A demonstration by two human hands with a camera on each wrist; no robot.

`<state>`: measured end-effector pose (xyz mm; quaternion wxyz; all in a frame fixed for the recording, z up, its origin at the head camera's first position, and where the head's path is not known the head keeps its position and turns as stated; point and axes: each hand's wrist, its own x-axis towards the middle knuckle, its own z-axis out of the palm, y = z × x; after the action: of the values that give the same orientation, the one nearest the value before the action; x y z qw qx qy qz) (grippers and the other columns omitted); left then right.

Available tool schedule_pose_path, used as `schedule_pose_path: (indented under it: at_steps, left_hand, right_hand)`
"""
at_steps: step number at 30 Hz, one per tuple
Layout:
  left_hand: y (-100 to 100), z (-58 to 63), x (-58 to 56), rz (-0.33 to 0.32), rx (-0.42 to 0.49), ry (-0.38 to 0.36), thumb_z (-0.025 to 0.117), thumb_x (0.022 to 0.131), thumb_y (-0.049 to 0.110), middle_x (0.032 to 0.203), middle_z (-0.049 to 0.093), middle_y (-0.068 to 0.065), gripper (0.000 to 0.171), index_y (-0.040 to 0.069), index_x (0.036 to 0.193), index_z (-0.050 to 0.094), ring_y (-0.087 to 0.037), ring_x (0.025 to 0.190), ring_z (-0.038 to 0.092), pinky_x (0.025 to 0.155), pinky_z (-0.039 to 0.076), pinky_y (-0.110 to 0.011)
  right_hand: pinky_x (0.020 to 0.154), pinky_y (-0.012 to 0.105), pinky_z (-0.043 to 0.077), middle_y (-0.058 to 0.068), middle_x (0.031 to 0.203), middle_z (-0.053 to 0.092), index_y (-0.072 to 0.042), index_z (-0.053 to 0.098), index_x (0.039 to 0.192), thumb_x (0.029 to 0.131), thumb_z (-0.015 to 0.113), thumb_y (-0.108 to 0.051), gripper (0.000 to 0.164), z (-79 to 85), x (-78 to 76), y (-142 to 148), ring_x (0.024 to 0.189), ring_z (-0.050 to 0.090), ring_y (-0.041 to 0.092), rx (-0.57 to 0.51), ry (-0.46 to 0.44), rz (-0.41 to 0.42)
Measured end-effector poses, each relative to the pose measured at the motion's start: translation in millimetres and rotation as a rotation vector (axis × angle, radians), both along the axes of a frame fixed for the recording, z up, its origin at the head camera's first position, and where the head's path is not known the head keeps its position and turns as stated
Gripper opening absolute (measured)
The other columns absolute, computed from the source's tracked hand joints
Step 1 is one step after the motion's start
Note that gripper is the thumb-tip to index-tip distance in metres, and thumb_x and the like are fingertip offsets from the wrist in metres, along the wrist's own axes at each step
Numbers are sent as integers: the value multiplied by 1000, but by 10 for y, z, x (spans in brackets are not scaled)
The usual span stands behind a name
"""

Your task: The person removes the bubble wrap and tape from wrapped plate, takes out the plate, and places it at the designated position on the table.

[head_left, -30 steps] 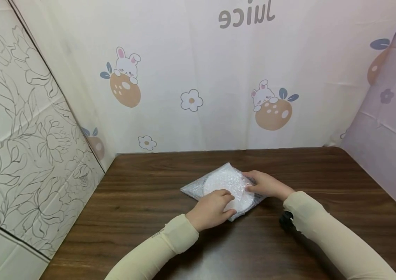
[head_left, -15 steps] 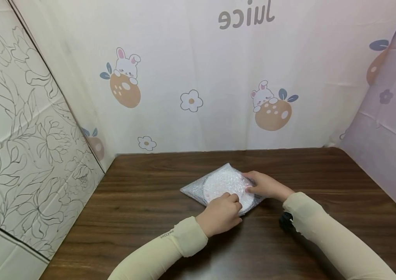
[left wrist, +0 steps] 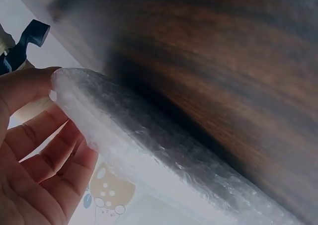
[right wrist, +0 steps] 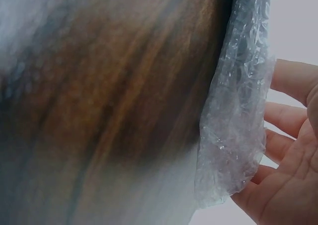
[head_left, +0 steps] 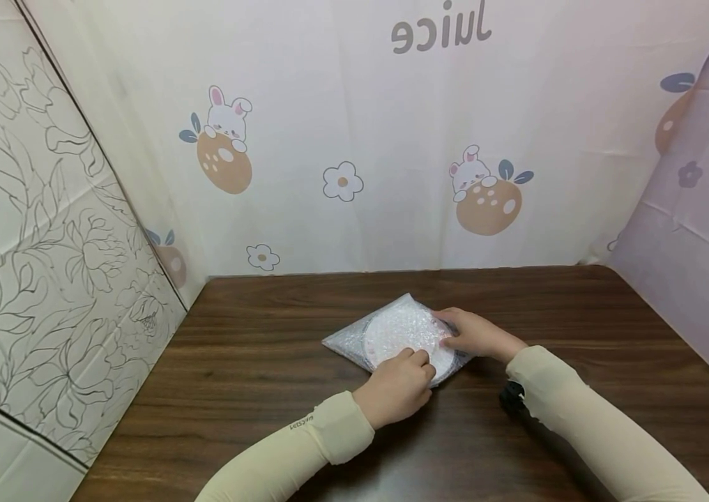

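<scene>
A round flat disc wrapped in clear bubble wrap (head_left: 399,329) lies on the dark wooden table (head_left: 254,362). My left hand (head_left: 407,371) is at its near edge, fingers curled round the rim. In the left wrist view the thumb lies on top of the bubble wrap (left wrist: 149,150) and the fingers (left wrist: 39,150) curl beneath the edge. My right hand (head_left: 462,333) rests on the right edge of the package. In the right wrist view its fingers (right wrist: 290,111) lie fairly straight against the loose bubble wrap (right wrist: 238,120).
Patterned cloth walls close in the table on the left (head_left: 47,230), back (head_left: 354,153) and right (head_left: 699,230). A small black object (head_left: 509,397) sits on the table under my right wrist. A blue clip-like piece (left wrist: 22,46) shows behind the left hand.
My left hand has slid from the top of the disc back to its near edge and curled round it. The right hand and the package have stayed in place.
</scene>
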<state>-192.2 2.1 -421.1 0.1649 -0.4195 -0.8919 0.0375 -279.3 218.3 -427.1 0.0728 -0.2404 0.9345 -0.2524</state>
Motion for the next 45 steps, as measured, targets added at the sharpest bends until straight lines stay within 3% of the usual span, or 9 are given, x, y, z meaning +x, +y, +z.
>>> schedule_pose_path:
  at_steps: [20,45]
  left_hand:
    - [0,-1,-24,-21,18,19,75,85,33,84,62,8,12,24,81,69,-10,74,59,61,49,-19]
    - [-25,3,-86,-43,107,-118,74,87,26,82,62,9,8,21,82,69,-5,77,61,67,48,-14]
  right_hand:
    - [104,56,43,29,141,48,4,44,144,90,70,-17,63,23,10,-8,129,49,44,12,8,10]
    - [105,58,41,29,142,48,4,44,144,90,70,-16,63,18,17,-6,131,47,45,5,16,18]
